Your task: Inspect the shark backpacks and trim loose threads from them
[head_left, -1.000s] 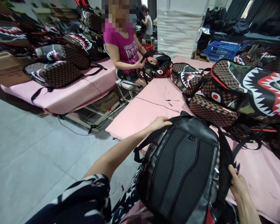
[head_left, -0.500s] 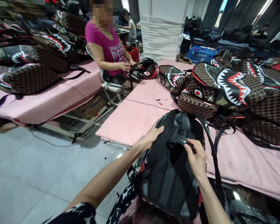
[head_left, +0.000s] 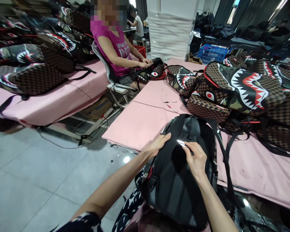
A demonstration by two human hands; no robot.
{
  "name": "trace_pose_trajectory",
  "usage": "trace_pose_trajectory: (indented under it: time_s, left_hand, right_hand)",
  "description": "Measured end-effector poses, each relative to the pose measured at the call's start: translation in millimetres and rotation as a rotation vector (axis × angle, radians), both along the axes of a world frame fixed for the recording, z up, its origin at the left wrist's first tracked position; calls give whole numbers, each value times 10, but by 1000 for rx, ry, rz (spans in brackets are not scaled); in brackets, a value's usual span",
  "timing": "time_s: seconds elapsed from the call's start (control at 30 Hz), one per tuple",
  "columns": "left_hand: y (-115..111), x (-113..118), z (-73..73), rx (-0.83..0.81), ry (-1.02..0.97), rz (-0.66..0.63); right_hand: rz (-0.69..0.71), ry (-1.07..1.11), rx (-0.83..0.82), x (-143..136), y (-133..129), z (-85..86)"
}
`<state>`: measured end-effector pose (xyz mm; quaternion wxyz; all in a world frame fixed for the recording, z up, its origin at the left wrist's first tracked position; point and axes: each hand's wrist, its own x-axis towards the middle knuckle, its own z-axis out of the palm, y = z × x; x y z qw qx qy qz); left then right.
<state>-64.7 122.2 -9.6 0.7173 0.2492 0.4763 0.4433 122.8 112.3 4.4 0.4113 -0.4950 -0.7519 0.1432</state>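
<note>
A backpack (head_left: pixel 181 199) lies with its black padded back facing up, over my lap and against the pink table's edge. My left hand (head_left: pixel 159 143) grips its left upper side, thumb on top of the black fabric. In my right hand (head_left: pixel 197 159), the fingers are closed round a small shiny metal tool (head_left: pixel 181 142), perhaps thread snips, whose tip points left over the upper part of the back panel. Black straps (head_left: pixel 226 158) hang along the right side of the backpack.
Checkered shark-mouth backpacks (head_left: pixel 248 85) are piled on the pink table (head_left: pixel 132 119) at right; others cover the left table (head_left: pixel 50 106). Pens (head_left: pixel 170 102) lie mid-table. Across it, a seated person in a pink shirt (head_left: pixel 118 51) handles another bag. A blue crate (head_left: pixel 211 54) stands behind.
My right hand has moved left with the metal tool, which now shows more clearly. The seated person's hands have come down onto their bag. The view has shifted slightly.
</note>
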Motion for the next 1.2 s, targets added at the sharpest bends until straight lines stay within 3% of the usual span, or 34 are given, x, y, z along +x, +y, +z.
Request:
trace_pose_trajectory:
  time_s: [0.37, 0.6, 0.83, 0.93, 1.03, 1.2]
  left_hand:
    - [1, -10, -39, -8, -15, 4]
    - [-5, -22, -88, -8, -18, 15]
    - [-9, -13, -70, -19, -27, 24]
    - [-19, -12, -66, -26, -29, 27]
    - [-26, -11, -67, -38, -28, 32]
    - [-19, -7, -76, -32, -15, 43]
  right_hand:
    - [22, 38, -48, -47, 30, -47]
    - [30, 176, -210, -6, 52, -37]
    - [50, 83, -131, -35, 38, -51]
    - [52, 161, -234, -36, 49, -78]
    - [32, 242, -310, -17, 84, -91]
    - [-35, 148, -258, -8, 132, -54]
